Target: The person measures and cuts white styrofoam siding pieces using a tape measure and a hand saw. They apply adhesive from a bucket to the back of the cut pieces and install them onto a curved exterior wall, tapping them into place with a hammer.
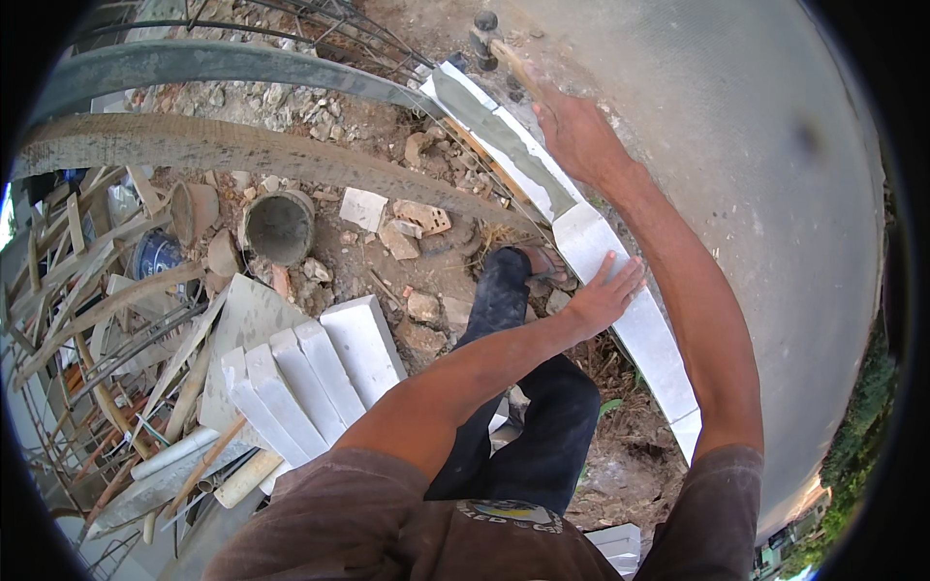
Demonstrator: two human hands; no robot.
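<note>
My right hand [576, 136] is closed round the wooden handle of a dark-headed mallet [484, 34], raised over the far part of a narrow row of white blocks. My left hand [605, 290] lies on a white block [635, 329] in that row, fingers apart and nearly flat. Grey mortar [484, 126] covers the middle of the row's far end, between white edges. A strip of orange-brown wood [484, 155] and a thin line run along the row's left side. Another white block [688, 436] continues the row toward me.
Stacked white blocks [315, 368] stand at lower left, beside scrap wood [116, 320]. A mortar bucket [276, 228], broken bricks [421, 218], a curved timber [242, 150], a grey beam [223, 73] and rebar [325, 24] are on the left. Grey pavement [794, 252] lies right of the row.
</note>
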